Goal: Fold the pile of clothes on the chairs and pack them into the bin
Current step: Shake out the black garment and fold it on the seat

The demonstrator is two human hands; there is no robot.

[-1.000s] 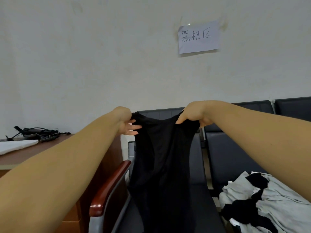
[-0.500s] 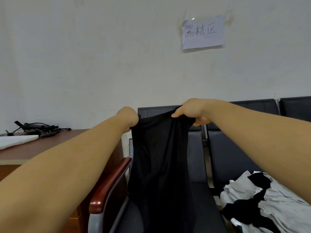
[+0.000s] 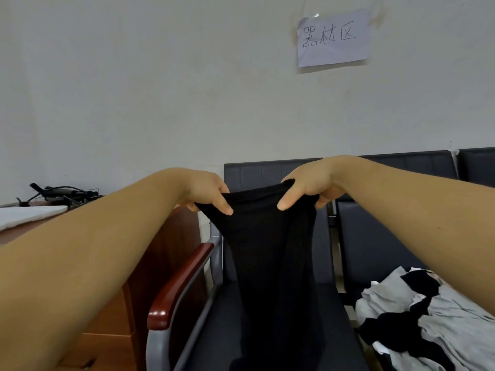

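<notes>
The left hand point(image 3: 206, 190) and the right hand point(image 3: 308, 187) hold a black garment point(image 3: 267, 250) by its top edge, near each other, in front of the backrest of a dark chair point(image 3: 251, 174).

Fingers: on each hand the fingers point(image 3: 224, 204) are clamped on the cloth. One digit lies across the near face of the fabric. The others curl behind the bunched edge and are mostly hidden.

Garment: it hangs down from the hands as a narrow column over the chair seat. Its lower end is cut off by the bottom edge of the view. The fabric is uniformly dark; seams, openings and garment type cannot be made out. Whether the hem touches the seat cannot be determined.

Remaining clothes: a pile of grey and black clothes point(image 3: 434, 319) lies on the adjacent chair point(image 3: 375, 250) to the right. It is partly covered by the right forearm and cut off at the right and bottom edges.

Surroundings: a wood-capped armrest point(image 3: 182, 279) stands to the left of the garment. Beyond it is a brown surface point(image 3: 166, 247), largely hidden by the left forearm, carrying a tangle of black cables point(image 3: 61, 194) and a white flat item point(image 3: 26, 215), cut off at the left edge. A handwritten paper sign point(image 3: 332, 38) is fixed to the wall above.
</notes>
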